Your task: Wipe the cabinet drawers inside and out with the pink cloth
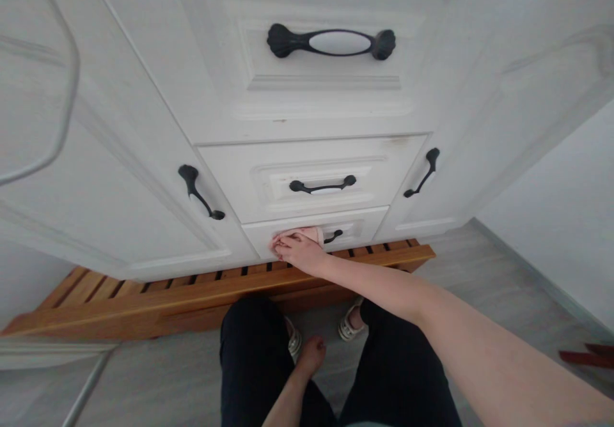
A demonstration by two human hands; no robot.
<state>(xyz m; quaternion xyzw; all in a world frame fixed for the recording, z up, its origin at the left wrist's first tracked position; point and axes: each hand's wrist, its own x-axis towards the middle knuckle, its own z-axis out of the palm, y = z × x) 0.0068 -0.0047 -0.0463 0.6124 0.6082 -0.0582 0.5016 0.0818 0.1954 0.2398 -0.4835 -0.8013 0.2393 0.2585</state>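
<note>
Inspection note: pink cloth at the bottom drawer, marks remaining above

The right hand (303,253) lies over a pink cloth (313,234), its fingers closed down on it and holding it against the bottom drawer front (371,222). The cloth sits left of the black handle (332,236) and hides part of it; whether the two touch cannot be told. The left hand (313,354) hangs between the knees, away from the cabinet, curled into a loose fist with nothing seen in it.

As to progress, the wiping appears to be under way, confined at this moment to the bottom front. The surface beneath the cloth is hidden, so its condition cannot be certified. Outstanding by appearance: a small dark mark (279,120) low on the top drawer front (330,72), and a brownish mark (399,140) at the upper right edge of the middle drawer front (319,166). Whether either is dirt or worn finish cannot be determined. All three drawers stand shut. No front can be passed as finished on this view. A slatted wooden bench (230,286) runs along the cabinet's foot.
</note>
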